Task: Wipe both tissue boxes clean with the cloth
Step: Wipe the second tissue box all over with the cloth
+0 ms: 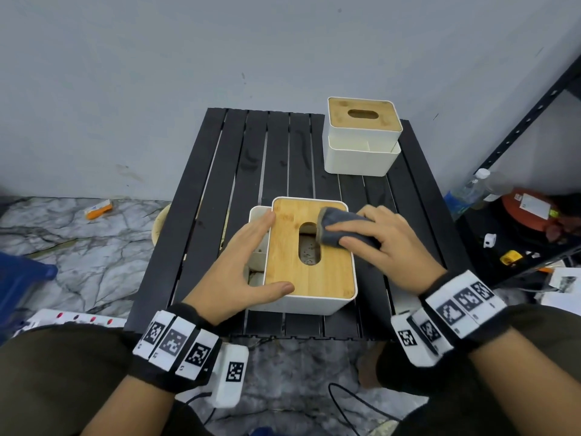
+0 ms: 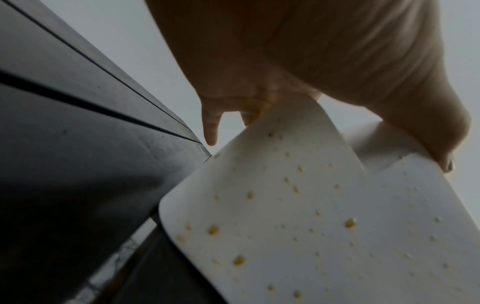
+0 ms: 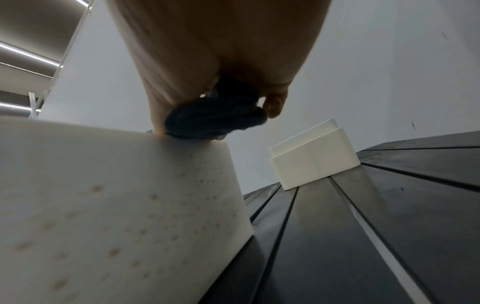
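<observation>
The near tissue box [image 1: 309, 278] is white with a bamboo lid and an oval slot, and it sits mid-table. Yellowish spots dot its white walls [image 2: 285, 216] [image 3: 103, 205]. My left hand [image 1: 242, 262] lies against its left side with fingers straight and the thumb across the lid's near edge [image 2: 259, 61]. My right hand [image 1: 383, 243] grips a bunched dark grey cloth [image 1: 339, 223] and presses it on the lid's far right part [image 3: 215, 119]. A second tissue box [image 1: 361, 136] [image 3: 314, 156] stands apart at the table's back right corner.
Both boxes stand on a black slatted table [image 1: 283, 152] against a grey wall. A dark metal shelf [image 1: 518, 127] with a water bottle [image 1: 465, 193] and clutter stands at the right. A power strip [image 1: 72, 317] and an orange item [image 1: 99, 209] lie on the marble floor, left.
</observation>
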